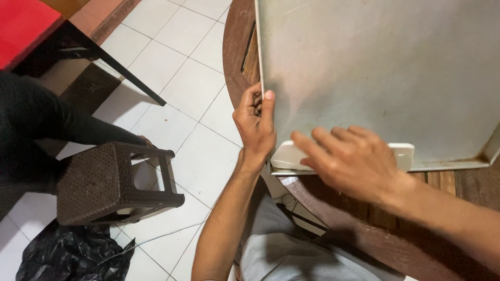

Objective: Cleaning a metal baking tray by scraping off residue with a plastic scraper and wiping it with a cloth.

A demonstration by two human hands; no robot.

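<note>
In the head view, a large flat grey metal sheet with some rust stains lies on a round brown wooden tabletop, and its left edge reaches past the rim of the tabletop. The left hand is at this left edge, low on the sheet; its grip is pressed together on the thin edge, with the thumb on the top face and the fingers curled under it. The right hand is blurred; its fingers are spread and flat, and they lie over a white plastic rectangular piece that sits along the near edge of the sheet. I cannot tell if this hand presses the piece or only hovers over it. Left of the tabletop, on the white tiled floor, stands a dark brown woven plastic stool, and a crumpled black plastic bag lies in front of it. A red table with black legs is in the upper left corner.
</note>
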